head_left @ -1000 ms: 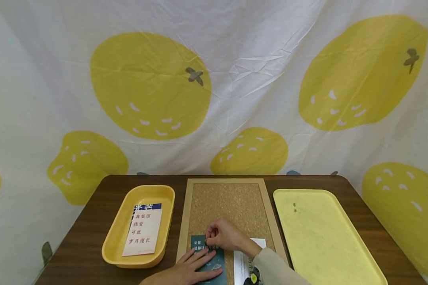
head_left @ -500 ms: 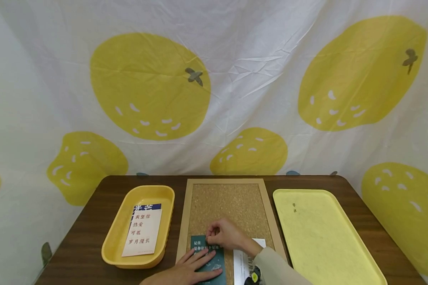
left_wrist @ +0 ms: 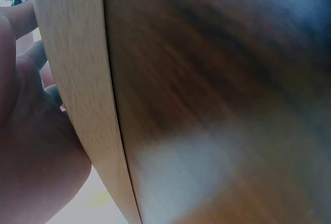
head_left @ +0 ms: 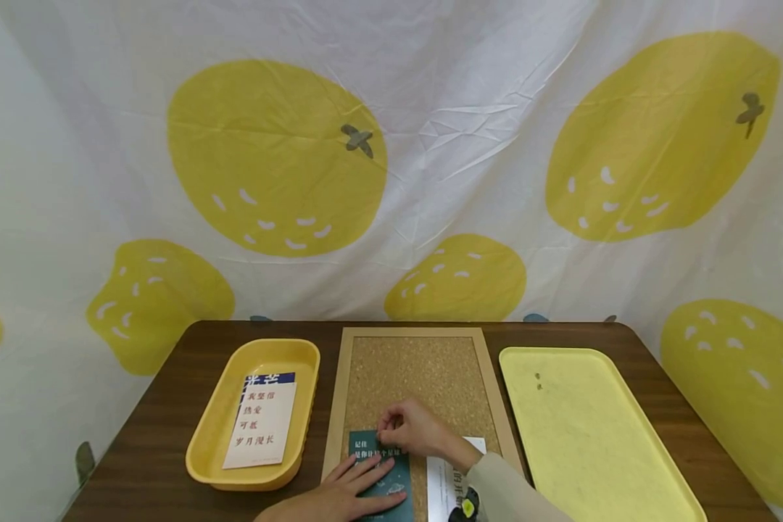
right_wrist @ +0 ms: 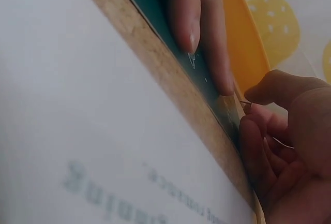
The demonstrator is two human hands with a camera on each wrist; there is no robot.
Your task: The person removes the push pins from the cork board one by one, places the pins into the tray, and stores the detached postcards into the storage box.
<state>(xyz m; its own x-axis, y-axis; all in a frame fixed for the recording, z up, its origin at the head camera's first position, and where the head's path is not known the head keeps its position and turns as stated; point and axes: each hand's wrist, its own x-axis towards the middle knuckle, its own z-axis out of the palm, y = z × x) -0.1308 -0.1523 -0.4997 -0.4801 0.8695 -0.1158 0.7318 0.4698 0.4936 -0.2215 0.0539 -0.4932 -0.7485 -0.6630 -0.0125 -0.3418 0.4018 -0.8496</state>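
Observation:
A dark green card (head_left: 401, 475) with white print lies on the lower left of the framed corkboard (head_left: 417, 370). My left hand (head_left: 349, 496) rests on it with spread, straight fingers, covering part of the print. At the card's top edge, my right hand (head_left: 415, 429) pinches a small pushpin between thumb and index finger. In the right wrist view the pushpin (right_wrist: 246, 107) shows its thin metal point beside the card. A white printed card (head_left: 440, 489) lies to the right on the cork, partly hidden under the right forearm. The left wrist view shows mostly the board's wooden frame (left_wrist: 77, 53).
To the left stands a yellow-orange basket (head_left: 212, 406) holding a white card (head_left: 261, 428) over a blue one (head_left: 287, 378). A pale yellow tray (head_left: 594, 428) with two tiny dark items lies on the right. The brown wooden table (head_left: 150, 442) meets a lemon-print cloth (head_left: 431, 181) behind.
The right hand has shifted only slightly to the right at the card's top edge, still pinching. The left hand stays in place on the green card.

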